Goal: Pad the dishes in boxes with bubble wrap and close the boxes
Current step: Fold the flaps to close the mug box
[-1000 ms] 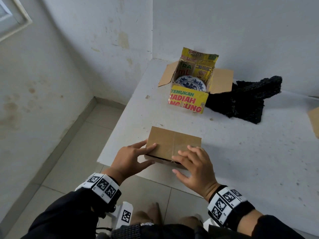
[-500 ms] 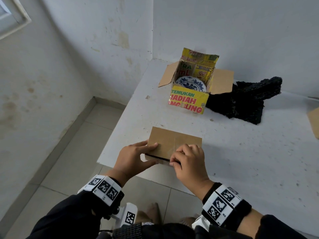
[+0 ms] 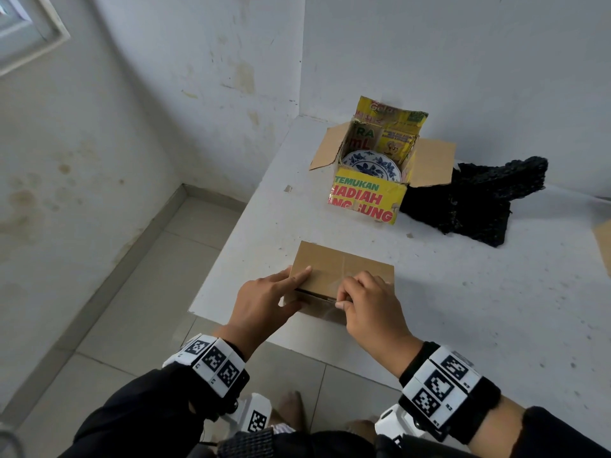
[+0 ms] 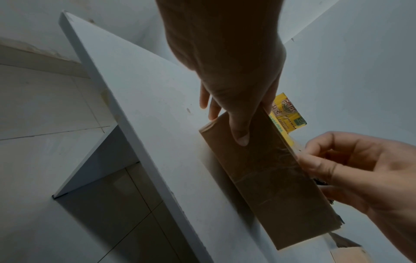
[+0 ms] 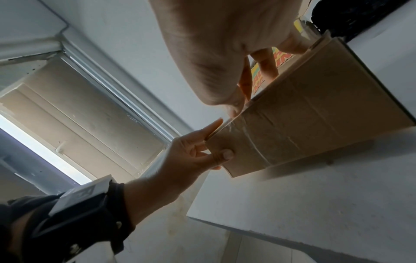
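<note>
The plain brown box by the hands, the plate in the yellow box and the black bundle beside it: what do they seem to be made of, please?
Brown box: matt cardboard, with glossy clear tape across its front. Plate: probably glazed ceramic, white with a blue pattern. Black bundle: bumpy, faintly shiny sheet, possibly black bubble wrap.

Left hand [image 4: 227, 67] pinches the brown box [image 4: 270, 181].

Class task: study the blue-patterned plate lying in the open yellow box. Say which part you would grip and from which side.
I would come straight down through the open top: the yellow box walls hem the plate in on every side. Pinch its far rim, which shows clear; the near rim is hidden behind the front wall.
</note>
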The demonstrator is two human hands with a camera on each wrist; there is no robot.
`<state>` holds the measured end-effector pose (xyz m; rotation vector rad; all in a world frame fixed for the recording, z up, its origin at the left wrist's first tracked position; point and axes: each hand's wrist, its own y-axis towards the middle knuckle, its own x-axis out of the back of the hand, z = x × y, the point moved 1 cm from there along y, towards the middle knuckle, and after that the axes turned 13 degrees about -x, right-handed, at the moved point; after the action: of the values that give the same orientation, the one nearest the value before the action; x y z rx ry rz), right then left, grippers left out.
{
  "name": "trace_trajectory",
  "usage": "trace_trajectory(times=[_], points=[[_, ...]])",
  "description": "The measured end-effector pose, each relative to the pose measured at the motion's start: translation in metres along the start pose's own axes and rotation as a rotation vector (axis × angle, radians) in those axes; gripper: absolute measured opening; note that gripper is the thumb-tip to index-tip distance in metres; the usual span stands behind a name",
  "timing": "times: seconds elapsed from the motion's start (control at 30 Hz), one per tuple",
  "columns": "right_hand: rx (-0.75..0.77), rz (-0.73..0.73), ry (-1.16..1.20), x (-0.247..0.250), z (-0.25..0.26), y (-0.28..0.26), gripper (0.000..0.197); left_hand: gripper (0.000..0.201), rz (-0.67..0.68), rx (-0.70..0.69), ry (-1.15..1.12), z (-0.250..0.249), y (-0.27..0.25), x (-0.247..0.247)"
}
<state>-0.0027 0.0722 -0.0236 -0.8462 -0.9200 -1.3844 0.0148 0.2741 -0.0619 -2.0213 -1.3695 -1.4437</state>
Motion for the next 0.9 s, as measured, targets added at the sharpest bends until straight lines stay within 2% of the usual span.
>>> trace_trajectory(times=[0.13,0.37,0.6,0.8,0.9], points=[[0.067,-0.06,-0.006,-0.009,-0.003,-0.017,0.023,0.056,-0.023,-0.021,-0.018,0.003,-0.011,-0.009],[0.166,-0.166,0.077,-0.028,-0.022,-0.025,0.009,0.055,-0.06,-0.029,-0.024,0.004,-0.016,-0.015],[0.318,-0.36,0.04,-0.04,-0.034,-0.022,0.021,0.053,-0.043,0.011,-0.038,-0.003,-0.017,-0.011],[0.432,-0.323,-0.019,-0.037,-0.038,-0.02,0.015,0.073,-0.081,0.032,0.008,-0.021,-0.01,0.0],[0.443,-0.242,-0.008,-0.03,-0.038,-0.019,0.016,0.084,-0.022,0.12,0.086,-0.031,-0.001,-0.006]])
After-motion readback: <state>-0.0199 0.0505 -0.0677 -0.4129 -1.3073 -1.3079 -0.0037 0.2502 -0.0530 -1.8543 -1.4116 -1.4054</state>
